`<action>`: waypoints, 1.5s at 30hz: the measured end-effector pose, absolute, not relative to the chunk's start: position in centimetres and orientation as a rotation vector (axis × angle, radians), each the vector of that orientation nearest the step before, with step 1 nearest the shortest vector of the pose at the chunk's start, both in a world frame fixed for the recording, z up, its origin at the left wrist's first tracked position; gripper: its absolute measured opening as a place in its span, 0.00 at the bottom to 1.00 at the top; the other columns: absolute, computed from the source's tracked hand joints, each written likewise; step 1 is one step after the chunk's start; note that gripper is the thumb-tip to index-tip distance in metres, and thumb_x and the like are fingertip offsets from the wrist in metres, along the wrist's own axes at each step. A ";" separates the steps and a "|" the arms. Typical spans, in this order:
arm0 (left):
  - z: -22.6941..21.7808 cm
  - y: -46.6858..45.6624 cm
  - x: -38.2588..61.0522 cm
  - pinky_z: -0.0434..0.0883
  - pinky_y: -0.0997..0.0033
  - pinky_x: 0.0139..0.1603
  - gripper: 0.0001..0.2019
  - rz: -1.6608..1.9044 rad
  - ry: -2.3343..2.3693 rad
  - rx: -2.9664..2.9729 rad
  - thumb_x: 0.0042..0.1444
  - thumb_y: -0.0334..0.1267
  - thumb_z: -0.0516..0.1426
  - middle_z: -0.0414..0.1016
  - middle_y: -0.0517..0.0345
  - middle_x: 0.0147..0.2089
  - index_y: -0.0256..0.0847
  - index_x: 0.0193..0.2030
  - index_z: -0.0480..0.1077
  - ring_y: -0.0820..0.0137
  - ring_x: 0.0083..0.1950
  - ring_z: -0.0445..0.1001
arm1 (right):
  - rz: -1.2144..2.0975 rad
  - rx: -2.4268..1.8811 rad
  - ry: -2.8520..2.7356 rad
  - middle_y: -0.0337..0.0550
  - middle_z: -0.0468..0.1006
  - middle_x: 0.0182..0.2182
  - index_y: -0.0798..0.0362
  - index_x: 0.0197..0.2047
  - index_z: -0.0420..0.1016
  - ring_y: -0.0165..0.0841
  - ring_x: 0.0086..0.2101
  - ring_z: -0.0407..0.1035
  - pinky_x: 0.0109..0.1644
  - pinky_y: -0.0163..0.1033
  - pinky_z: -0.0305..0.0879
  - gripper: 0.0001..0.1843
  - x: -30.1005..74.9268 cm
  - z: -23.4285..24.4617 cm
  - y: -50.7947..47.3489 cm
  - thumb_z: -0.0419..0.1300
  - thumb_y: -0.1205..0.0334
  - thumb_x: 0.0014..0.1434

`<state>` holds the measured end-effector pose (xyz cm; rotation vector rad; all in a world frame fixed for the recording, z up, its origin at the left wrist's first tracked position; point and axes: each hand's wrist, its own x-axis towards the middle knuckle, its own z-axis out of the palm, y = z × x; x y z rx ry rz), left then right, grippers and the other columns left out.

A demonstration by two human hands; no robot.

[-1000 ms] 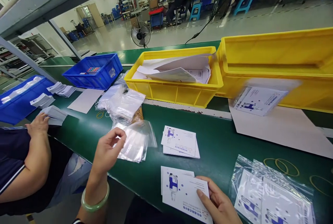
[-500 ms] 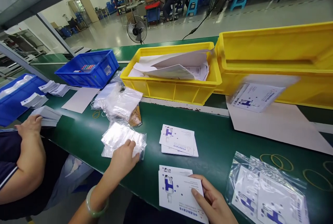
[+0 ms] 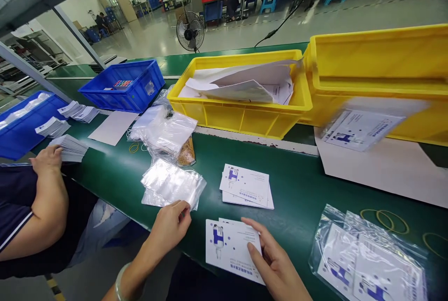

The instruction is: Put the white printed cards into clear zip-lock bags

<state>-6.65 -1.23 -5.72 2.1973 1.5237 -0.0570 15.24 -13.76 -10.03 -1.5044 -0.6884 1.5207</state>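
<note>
My left hand [image 3: 173, 224] is closed in a pinch at the near edge of a pile of clear plastic bags [image 3: 171, 182], the top bag's edge at its fingertips. My right hand [image 3: 275, 261] grips a white printed leaflet [image 3: 231, 249] with a blue bottle-like picture, thumb on top. Another leaflet's edge shows behind it. Beyond lies a small stack of the same leaflets [image 3: 245, 184]. To the right, leaflets in clear bags [image 3: 371, 259] lie overlapping on the green table [image 3: 294, 240].
Yellow bins [image 3: 241, 116] and a blue bin [image 3: 122, 88] line the back. A co-worker's hand [image 3: 47, 158] rests by a paper stack [image 3: 72, 148] at left. Rubber bands [image 3: 385, 221] lie at right. A bagged leaflet [image 3: 364, 128] hangs before the right yellow bin.
My left hand has drawn back from the top of the bag pile toward the table's near edge, its fingers curling in. My right hand has shifted left with the leaflet. The view has moved slightly.
</note>
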 end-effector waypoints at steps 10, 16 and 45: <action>-5.6 -4.4 -2.2 0.57 0.75 0.27 0.09 0.262 0.944 2.019 0.58 0.30 0.52 0.67 0.63 0.25 0.40 0.27 0.67 0.75 0.25 0.63 | 1.150 -1.563 -1.347 0.43 0.83 0.35 0.48 0.40 0.78 0.38 0.35 0.77 0.40 0.37 0.69 0.15 13.8 -9.4 -12.1 0.53 0.51 0.67; -5.9 -4.1 -1.5 0.54 0.77 0.27 0.10 0.204 0.830 1.984 0.53 0.25 0.56 0.61 0.67 0.24 0.39 0.25 0.61 0.77 0.25 0.60 | 1.162 -1.513 -1.337 0.40 0.81 0.30 0.49 0.35 0.75 0.36 0.32 0.75 0.35 0.35 0.68 0.14 14.0 -9.2 -12.3 0.54 0.52 0.67; -5.1 -4.8 -1.1 0.60 0.69 0.28 0.09 0.476 0.973 2.594 0.54 0.26 0.52 0.68 0.60 0.25 0.42 0.25 0.60 0.69 0.29 0.67 | 0.881 -1.626 -1.531 0.35 0.78 0.24 0.48 0.31 0.71 0.31 0.24 0.72 0.30 0.32 0.64 0.10 15.1 -8.4 -12.1 0.53 0.60 0.63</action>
